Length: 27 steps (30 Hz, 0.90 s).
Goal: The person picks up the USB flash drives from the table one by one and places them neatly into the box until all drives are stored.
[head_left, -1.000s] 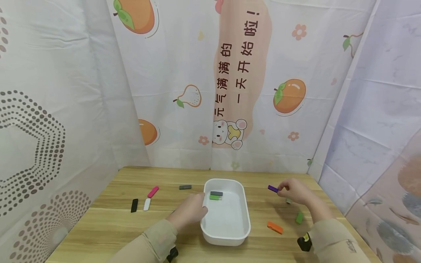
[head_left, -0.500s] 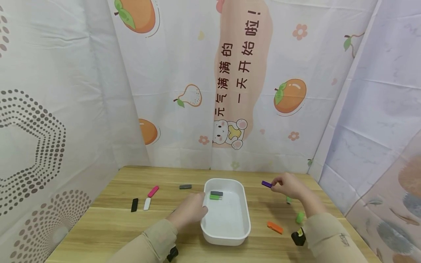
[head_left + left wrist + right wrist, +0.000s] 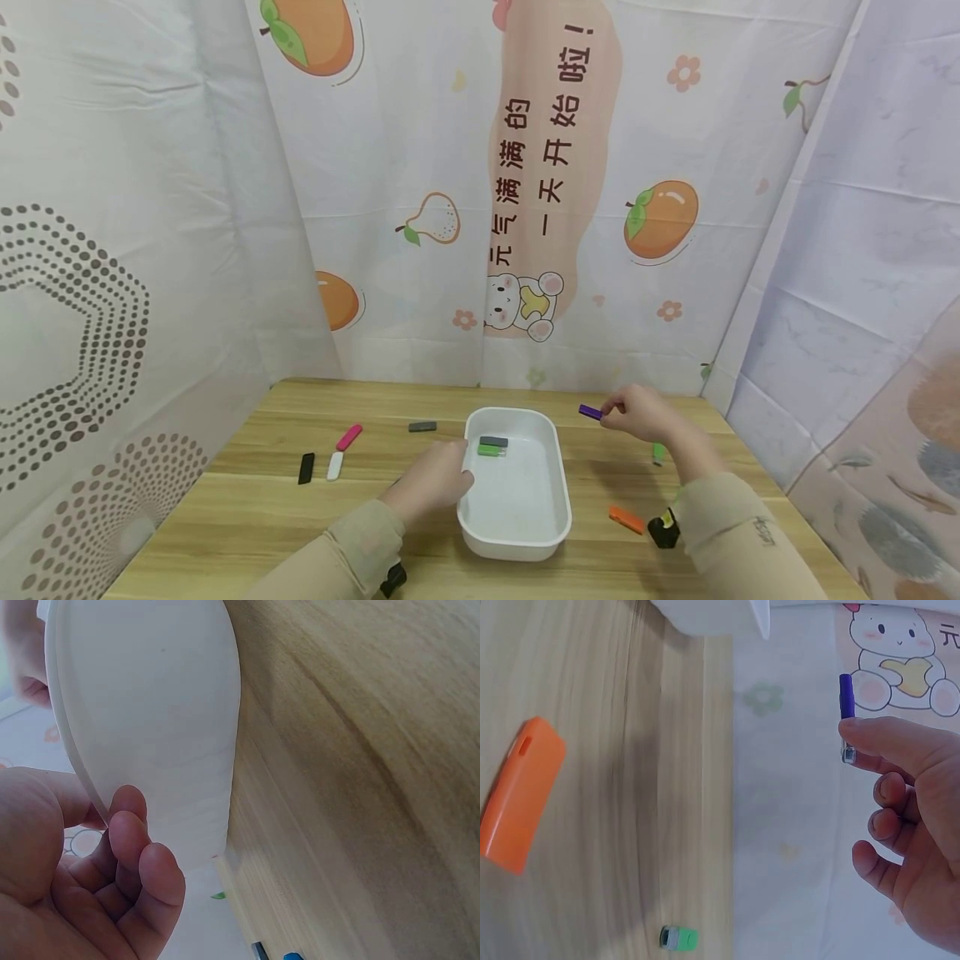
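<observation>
Held up over the table, a purple USB stick (image 3: 847, 697) with a clear, metallic-looking end is pinched between the thumb and forefinger of my right hand (image 3: 643, 413). That hand is to the right of the white plastic bin (image 3: 517, 500). My left hand (image 3: 433, 479) grips the bin's left rim. In the left wrist view its fingertips (image 3: 161, 874) curl against the outer wall. Inside the bin, towards the back, lie a grey USB stick (image 3: 493, 442) and a green one (image 3: 491, 451) side by side.
Right of the bin lie an orange stick (image 3: 626, 519) and a green one (image 3: 657, 453). On the left are a pink stick (image 3: 348, 437), a white one (image 3: 335, 466), a black one (image 3: 306, 468) and a grey one (image 3: 422, 427). A printed curtain (image 3: 390, 292) hangs behind the table.
My right hand has risen and moved left towards the bin, carrying the purple USB stick. The left hand and the bin have stayed in place.
</observation>
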Motion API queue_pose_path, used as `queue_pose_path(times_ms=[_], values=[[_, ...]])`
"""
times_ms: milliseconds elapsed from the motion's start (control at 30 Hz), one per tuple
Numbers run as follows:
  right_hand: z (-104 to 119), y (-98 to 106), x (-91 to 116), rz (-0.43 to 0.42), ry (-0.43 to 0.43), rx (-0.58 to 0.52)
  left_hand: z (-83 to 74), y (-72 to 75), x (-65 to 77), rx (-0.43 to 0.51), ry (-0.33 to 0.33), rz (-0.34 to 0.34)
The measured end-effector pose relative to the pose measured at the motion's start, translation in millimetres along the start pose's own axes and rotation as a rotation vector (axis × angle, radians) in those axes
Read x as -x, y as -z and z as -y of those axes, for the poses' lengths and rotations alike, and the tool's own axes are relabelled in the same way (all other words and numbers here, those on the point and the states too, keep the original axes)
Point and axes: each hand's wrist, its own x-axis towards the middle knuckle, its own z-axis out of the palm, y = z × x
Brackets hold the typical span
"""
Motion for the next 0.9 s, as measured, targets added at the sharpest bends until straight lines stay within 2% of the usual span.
queue_pose_path(times_ms=[300, 600, 900], values=[[17, -3, -13, -0.003, 0.027, -0.003, -0.9, 0.9, 1.4, 0.010, 0.004, 0.000], [32, -9, -24, -0.010, 0.088, -0.003, 0.2, -0.6, 0.6, -0.005, 0.016, 0.007], [42, -11, -32, 0.009, 0.110, -0.018, 2.4, -0.3, -1.2, 0.003, -0.002, 0.008]])
